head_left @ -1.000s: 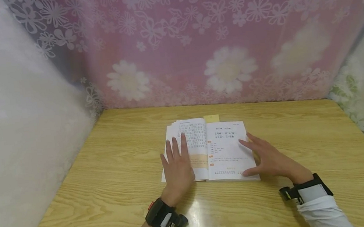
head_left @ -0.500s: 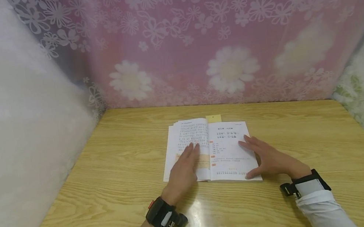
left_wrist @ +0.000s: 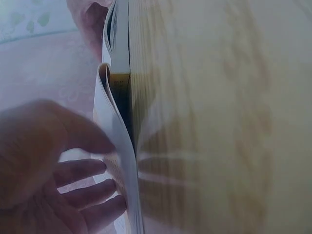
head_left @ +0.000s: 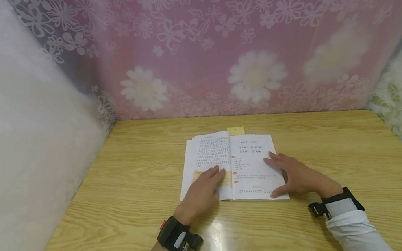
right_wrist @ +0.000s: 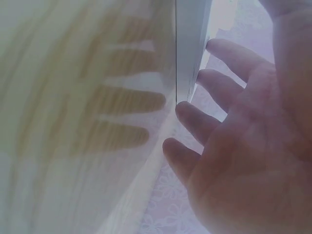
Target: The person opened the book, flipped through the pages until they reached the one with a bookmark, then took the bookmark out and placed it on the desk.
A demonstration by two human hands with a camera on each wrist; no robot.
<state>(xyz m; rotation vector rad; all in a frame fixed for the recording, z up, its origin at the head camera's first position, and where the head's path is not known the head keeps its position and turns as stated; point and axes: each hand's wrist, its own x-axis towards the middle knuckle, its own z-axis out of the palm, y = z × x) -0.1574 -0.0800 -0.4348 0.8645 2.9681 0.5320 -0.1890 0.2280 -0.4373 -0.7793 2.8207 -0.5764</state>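
Note:
An open book (head_left: 251,165) lies on the wooden table, its printed pages facing up. My left hand (head_left: 201,189) rests on the lower part of the left page, fingers extended toward the spine. In the left wrist view that hand's fingertips (left_wrist: 105,207) touch the page, which bows up near the spine. My right hand (head_left: 298,174) is at the right page's outer edge, thumb by the lower corner and fingers spread over the margin. Seen from the right wrist, its fingers (right_wrist: 202,122) are loosely bent beside the edge of the page block, gripping nothing.
A yellow tab (head_left: 236,131) sticks out past the book's top edge. The wood-grain table (head_left: 125,170) extends around the book on all sides. A pink flowered curtain (head_left: 194,60) hangs behind the table, and a pale cloth (head_left: 36,130) hangs at the left.
My left hand has turned and slid from the left page's upper text down toward its lower part, near the spine. The right hand stays almost in place at the right edge.

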